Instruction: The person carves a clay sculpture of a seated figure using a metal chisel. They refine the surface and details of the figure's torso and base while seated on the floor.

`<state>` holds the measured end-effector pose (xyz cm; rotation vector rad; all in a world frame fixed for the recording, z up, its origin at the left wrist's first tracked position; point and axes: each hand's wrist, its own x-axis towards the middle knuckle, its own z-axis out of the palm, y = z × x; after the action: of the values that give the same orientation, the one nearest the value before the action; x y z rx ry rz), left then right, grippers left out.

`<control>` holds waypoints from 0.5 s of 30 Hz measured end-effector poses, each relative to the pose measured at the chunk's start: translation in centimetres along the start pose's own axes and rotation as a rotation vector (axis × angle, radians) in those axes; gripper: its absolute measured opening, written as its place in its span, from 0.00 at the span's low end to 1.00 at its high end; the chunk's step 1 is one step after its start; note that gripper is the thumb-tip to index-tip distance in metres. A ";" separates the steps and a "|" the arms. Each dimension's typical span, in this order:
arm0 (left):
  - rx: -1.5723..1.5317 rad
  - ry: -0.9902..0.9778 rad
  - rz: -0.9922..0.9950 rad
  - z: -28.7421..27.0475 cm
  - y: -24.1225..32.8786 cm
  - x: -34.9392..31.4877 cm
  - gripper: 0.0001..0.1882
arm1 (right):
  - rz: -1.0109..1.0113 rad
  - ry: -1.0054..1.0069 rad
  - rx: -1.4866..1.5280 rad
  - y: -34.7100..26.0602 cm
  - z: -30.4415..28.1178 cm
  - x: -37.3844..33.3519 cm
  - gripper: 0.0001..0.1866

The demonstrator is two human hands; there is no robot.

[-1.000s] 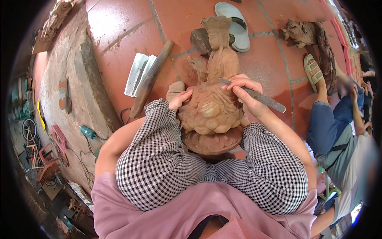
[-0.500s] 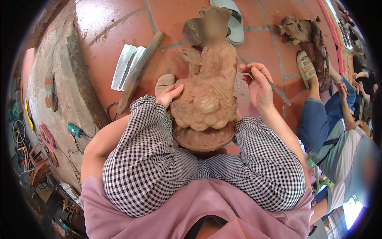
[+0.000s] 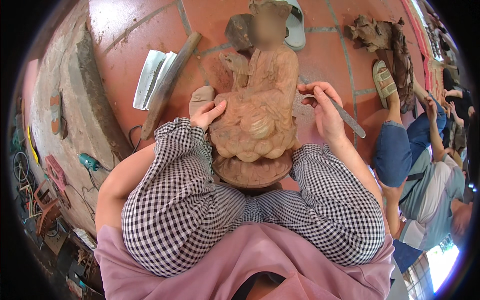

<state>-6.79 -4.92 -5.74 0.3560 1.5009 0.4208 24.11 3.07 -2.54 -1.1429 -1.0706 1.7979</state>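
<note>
Right hand (image 3: pixel 327 112) had shifted off the statue (image 3: pixel 255 122) to beside its right edge, pinching the file (image 3: pixel 352 123), leaving the front uncovered. Left hand (image 3: pixel 205 115) touched the left edge, grip unclear; statue stood between the knees (image 3: pixel 172 160)

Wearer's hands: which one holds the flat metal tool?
The right hand, to the right of the wooden carving, grips the flat metal tool. The left hand shows no tool and touches the carving instead.

Wooden statue's head (image 3: pixel 269 27) — only a blur.
</note>
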 end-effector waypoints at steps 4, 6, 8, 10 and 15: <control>-0.009 -0.104 0.052 -1.0 -0.9 1.2 0.41 | 0.033 0.013 -0.048 -1.2 0.1 0.3 0.13; 0.026 -0.141 0.004 -1.0 -0.1 0.8 0.41 | 0.022 -0.036 -0.134 -2.8 0.2 0.7 0.13; 0.046 -0.163 -0.007 -1.2 0.0 0.8 0.41 | 0.058 -0.150 -0.259 -4.9 0.5 1.5 0.13; 0.059 -0.194 0.023 -1.5 -1.0 2.0 0.40 | 0.143 -0.307 -0.433 -7.6 1.0 2.1 0.13; 0.011 -0.143 0.039 -1.1 -0.7 1.4 0.44 | 0.228 -0.630 -0.843 -9.2 2.9 4.7 0.11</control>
<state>-7.80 -4.90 -7.38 0.4161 1.3593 0.4092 21.17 9.97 5.13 -1.1980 -2.2985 1.9898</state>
